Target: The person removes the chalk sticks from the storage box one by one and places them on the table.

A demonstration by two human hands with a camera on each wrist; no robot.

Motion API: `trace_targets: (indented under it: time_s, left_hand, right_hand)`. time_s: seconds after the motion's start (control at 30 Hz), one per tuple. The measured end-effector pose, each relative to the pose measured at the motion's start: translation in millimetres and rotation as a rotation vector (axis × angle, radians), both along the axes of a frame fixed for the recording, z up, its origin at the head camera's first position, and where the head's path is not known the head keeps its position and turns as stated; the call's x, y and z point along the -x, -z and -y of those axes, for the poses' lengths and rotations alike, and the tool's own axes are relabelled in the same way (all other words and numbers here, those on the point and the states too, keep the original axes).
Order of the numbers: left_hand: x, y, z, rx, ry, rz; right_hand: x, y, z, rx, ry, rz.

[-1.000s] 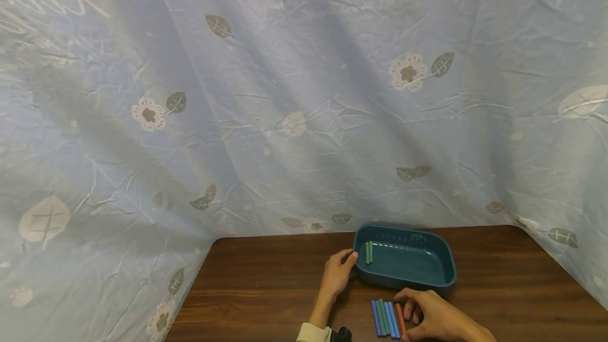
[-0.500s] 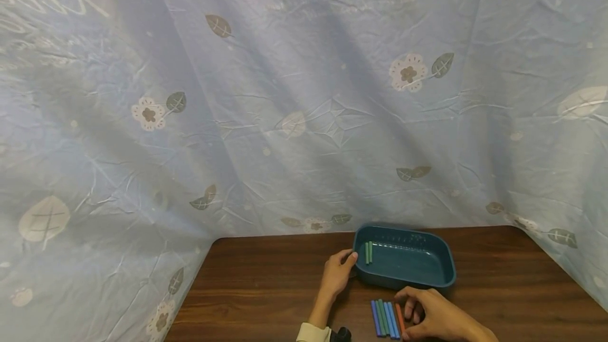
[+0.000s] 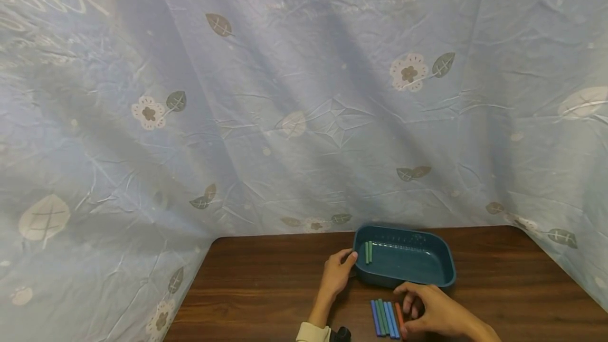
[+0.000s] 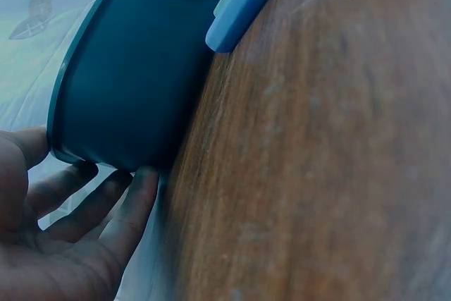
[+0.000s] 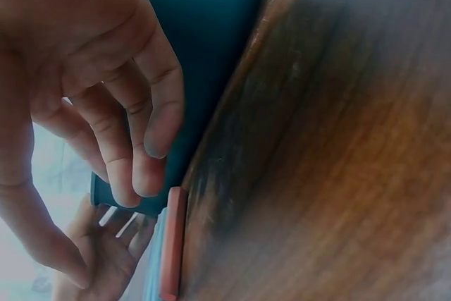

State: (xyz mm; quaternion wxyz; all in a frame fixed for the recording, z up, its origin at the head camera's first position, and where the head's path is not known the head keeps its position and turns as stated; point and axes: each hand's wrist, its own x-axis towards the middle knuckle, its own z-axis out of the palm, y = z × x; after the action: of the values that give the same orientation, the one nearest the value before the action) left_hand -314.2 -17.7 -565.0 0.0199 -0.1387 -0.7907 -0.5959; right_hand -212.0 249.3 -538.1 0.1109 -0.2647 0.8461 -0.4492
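In the head view my left hand [image 3: 337,273] grips the left end of a dark teal rectangular tray [image 3: 408,264], thumb at the rim and fingers against the outer wall. Two green chalk-like sticks [image 3: 368,253] lie inside its left end. In front of it lies a row of similar sticks: violet [image 3: 375,318], green [image 3: 381,316], light blue [image 3: 391,321], with an orange stick [image 3: 399,314] at the right end. My right hand [image 3: 434,310] hovers by the orange stick, fingers loosely bent. In the right wrist view its thumb and fingers stand apart, holding nothing.
The dark brown wooden table [image 3: 266,289] has rounded far corners. A pale blue curtain [image 3: 294,173] with leaf and flower prints hangs along its back and sides. A black strap device [image 3: 342,334] sits at my left wrist, beside a cream sleeve [image 3: 313,332].
My right hand has risen slightly beside the orange stick, its index finger now overlapping the tray's front wall in the head view. The left hand and the tray look the same.
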Motion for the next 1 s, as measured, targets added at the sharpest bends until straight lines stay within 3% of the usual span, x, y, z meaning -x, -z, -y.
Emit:
trace_targets:
  time_s: [0.4, 0.73, 1.0]
  left_hand:
    - [1.3, 0.5, 0.8, 0.035, -0.013, -0.001]
    - [3.0, 4.0, 1.6, -0.012, 0.026, 0.038]
    - [2.7, 0.8, 1.2, 0.06, -0.015, -0.01]
  right_hand:
    - [4.7, -16.0, 5.3, -0.011, 0.009, -0.096]
    - [10.4, -25.6, 8.3, -0.003, 0.02, -0.125]
    - [21.2, -32.7, 7.3, -0.01, 0.048, -0.192]
